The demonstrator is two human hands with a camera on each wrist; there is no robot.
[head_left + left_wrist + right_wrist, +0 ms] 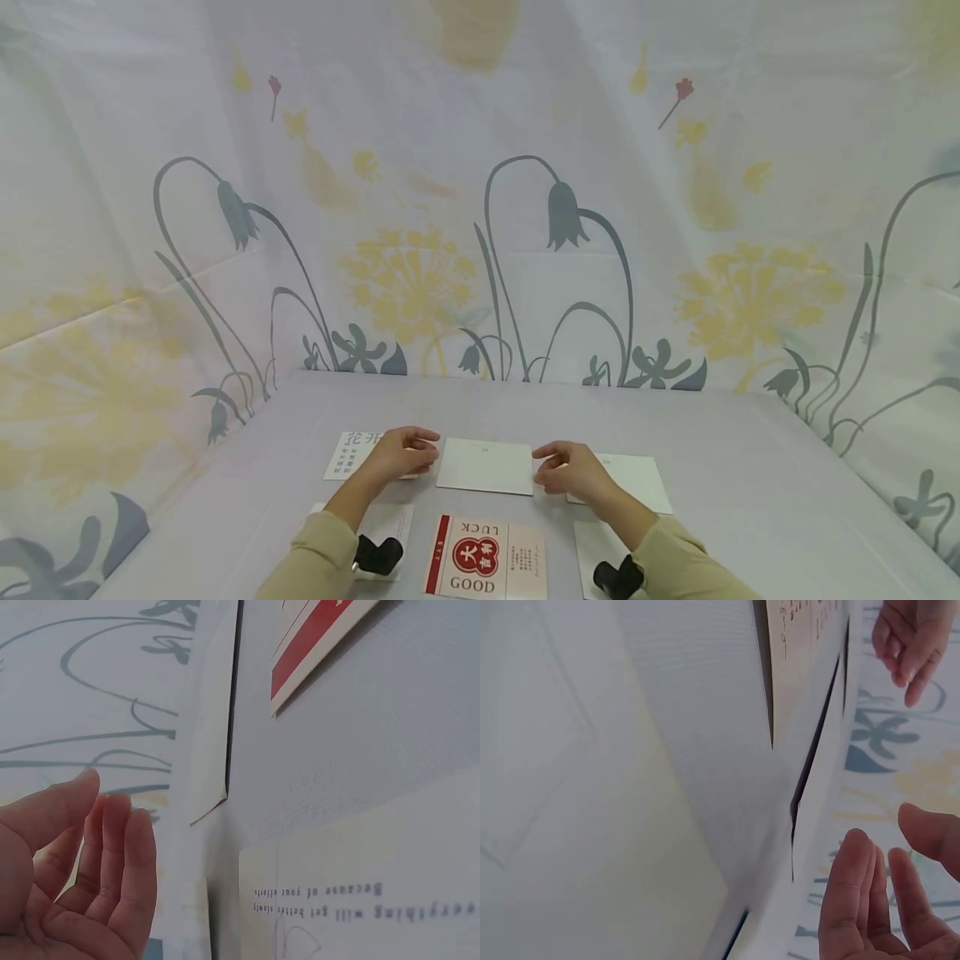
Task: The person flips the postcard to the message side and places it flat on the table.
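Observation:
A plain white card [484, 468] with a tiny mark lies flat on the table between both hands. My left hand [407, 454] hovers at its left edge with loosely bent fingers. In the left wrist view, the left hand [82, 877] has nothing between thumb and fingers. At the card's right edge is my right hand [573, 472], its fingers also loosely bent. The right wrist view shows this hand [889, 892] holding nothing, thumb apart from the fingers. Under the left forearm lies a card with printed characters [347, 457]; another white card [637, 479] lies partly behind the right hand.
Nearer me lie a red-and-cream card [487, 554] reading GOOD LUCK, a white card [392, 521] partly under the left sleeve and another white card [596, 546] by the right sleeve. A flower-printed cloth [480, 292] hangs behind the table [247, 500].

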